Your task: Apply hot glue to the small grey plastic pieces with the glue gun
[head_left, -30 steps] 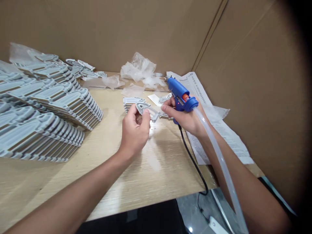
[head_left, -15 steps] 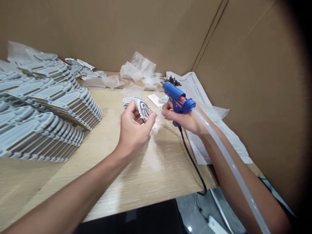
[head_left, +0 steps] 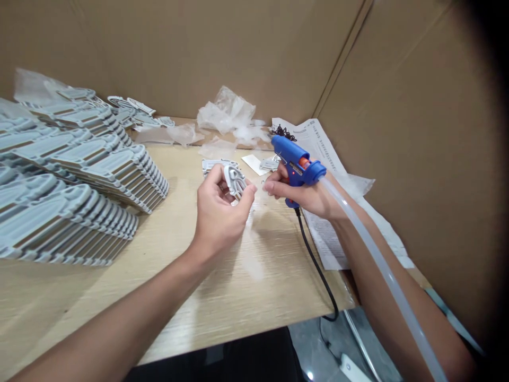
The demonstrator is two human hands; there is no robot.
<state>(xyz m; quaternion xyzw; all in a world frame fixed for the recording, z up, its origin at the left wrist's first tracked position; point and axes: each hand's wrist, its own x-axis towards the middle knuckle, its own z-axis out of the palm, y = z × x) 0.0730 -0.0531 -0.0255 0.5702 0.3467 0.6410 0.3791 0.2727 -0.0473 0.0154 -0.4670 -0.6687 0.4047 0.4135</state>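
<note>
Since a moment ago the right hand (head_left: 306, 193) has drifted slightly rightward, closed around the blue glue gun (head_left: 296, 159). Left hand (head_left: 220, 212) pinches the grey plastic piece (head_left: 234, 180) upright above the desk (head_left: 222, 297) middle, presenting it toward the nozzle.

Grey part stacks (head_left: 79, 175) left on table (head_left: 238, 286); crumpled plastic (head_left: 226, 114) behind; printed sheet (head_left: 342, 185) right.

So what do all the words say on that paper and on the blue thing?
Printed sheet beside the right hand: lines of print, too small and blurred to read.
Blue glue gun: no readable words, only a small red light.
Grey plastic part in the left hand: no lettering visible.
</note>
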